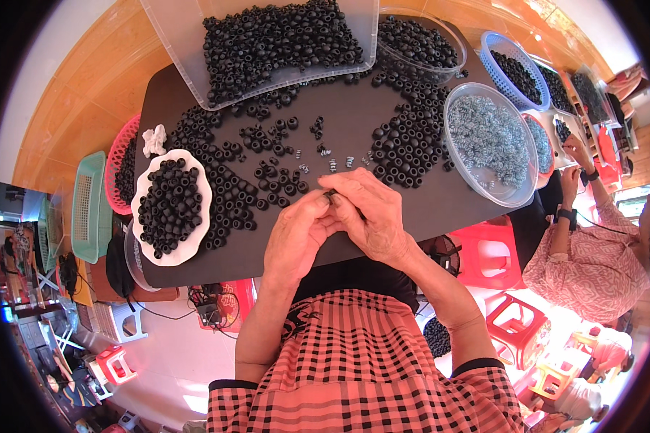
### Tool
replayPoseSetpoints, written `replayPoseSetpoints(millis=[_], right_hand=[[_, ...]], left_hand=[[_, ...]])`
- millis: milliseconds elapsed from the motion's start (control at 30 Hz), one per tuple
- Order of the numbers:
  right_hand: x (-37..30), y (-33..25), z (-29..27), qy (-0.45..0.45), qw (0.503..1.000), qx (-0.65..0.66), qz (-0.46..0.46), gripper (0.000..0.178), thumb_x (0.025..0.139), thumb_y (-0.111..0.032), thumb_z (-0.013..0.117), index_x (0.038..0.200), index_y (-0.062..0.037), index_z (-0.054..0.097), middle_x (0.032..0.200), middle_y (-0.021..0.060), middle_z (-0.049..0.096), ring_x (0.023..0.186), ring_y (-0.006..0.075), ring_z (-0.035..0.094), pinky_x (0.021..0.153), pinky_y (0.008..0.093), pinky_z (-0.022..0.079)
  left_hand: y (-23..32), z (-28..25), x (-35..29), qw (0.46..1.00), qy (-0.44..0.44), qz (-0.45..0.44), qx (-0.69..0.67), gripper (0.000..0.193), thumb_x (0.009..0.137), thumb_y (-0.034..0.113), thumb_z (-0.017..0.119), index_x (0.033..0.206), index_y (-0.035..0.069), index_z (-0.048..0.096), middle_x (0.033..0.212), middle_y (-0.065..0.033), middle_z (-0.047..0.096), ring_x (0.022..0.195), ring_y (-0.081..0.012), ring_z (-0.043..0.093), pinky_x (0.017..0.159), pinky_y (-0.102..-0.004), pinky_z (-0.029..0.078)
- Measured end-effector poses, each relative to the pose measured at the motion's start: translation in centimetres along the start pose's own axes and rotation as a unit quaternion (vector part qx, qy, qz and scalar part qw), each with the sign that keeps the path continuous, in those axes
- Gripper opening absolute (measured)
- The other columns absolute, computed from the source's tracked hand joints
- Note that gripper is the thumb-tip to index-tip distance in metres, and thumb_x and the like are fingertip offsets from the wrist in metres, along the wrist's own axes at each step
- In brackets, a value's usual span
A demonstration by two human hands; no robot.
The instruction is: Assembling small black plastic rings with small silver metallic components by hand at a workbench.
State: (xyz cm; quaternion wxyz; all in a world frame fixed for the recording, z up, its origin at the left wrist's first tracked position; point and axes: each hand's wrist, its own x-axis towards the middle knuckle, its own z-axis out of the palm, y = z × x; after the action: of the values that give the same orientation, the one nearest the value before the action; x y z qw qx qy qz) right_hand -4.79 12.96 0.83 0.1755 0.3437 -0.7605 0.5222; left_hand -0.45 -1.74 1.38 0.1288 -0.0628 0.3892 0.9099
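1. A dark table spans the space in front of the person, with hollow black pieces spread over it in clusters to left and right.
2. A clear bin at the far side holds a heap of the same pieces.
3. A clear round tub on the right is filled with small springs.
4. A white scalloped plate on the left carries more black pieces.
5. The left hand and right hand meet above the near edge, fingertips pinched together on one small dark piece, mostly hidden.
6. Several loose springs lie just beyond the fingers.
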Motion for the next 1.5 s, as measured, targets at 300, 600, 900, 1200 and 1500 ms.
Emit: replayPoseSetpoints(millis=[300,600,900,1200,1500], right_hand=[[0.0,-0.2,0.4,-0.001,1.000,-0.012,0.028,0.040,0.073,0.001,0.072,0.112,-0.0002,0.063,0.102,0.0134,0.064,0.082,0.0264,0.062,0.073,0.0358,0.052],[-0.4,0.0,0.6,-0.014,0.993,-0.109,-0.035,0.045,0.072,-0.006,0.074,0.113,0.0032,0.057,0.100,0.0145,0.061,0.081,0.0288,0.058,0.072,0.0399,0.046],[-0.3,0.5,1.2,-0.023,0.989,-0.133,-0.054,0.041,0.074,-0.007,0.074,0.111,0.0023,0.058,0.099,0.0122,0.063,0.076,0.0270,0.058,0.067,0.0357,0.045],[0.1,0.0,0.9,0.010,0.991,-0.125,-0.056,0.047,0.070,-0.004,0.075,0.114,0.0005,0.060,0.100,0.0127,0.063,0.075,0.0270,0.058,0.068,0.0372,0.046],[0.0,0.0,-0.1,-0.012,0.993,-0.108,-0.041,0.036,0.073,-0.015,0.075,0.103,-0.0006,0.063,0.095,0.0099,0.064,0.078,0.0245,0.060,0.067,0.0353,0.045]], left_hand=[[0.1,-0.4,0.3,1.000,-0.003,0.004,-0.001,0.030,0.098,0.015,0.045,0.111,-0.008,0.059,0.103,-0.0098,0.062,0.097,-0.0164,0.060,0.089,-0.0331,0.049],[0.1,-0.3,0.2,1.000,0.017,-0.003,0.009,0.025,0.098,0.014,0.046,0.100,-0.005,0.061,0.100,-0.0068,0.061,0.094,-0.0134,0.057,0.086,-0.0309,0.048],[-1.0,-0.3,0.2,0.999,0.038,0.022,-0.023,0.025,0.098,0.015,0.047,0.101,-0.005,0.060,0.102,-0.0066,0.061,0.096,-0.0134,0.058,0.089,-0.0300,0.047],[-1.3,-0.3,-0.1,0.996,0.038,0.057,-0.055,0.025,0.098,0.014,0.046,0.105,-0.005,0.060,0.106,-0.0070,0.061,0.098,-0.0141,0.058,0.090,-0.0298,0.047],[-1.5,-1.0,0.0,0.997,0.024,0.059,0.033,0.033,0.103,0.021,0.039,0.106,-0.003,0.061,0.107,-0.0082,0.063,0.100,-0.0161,0.060,0.092,-0.0348,0.048]])
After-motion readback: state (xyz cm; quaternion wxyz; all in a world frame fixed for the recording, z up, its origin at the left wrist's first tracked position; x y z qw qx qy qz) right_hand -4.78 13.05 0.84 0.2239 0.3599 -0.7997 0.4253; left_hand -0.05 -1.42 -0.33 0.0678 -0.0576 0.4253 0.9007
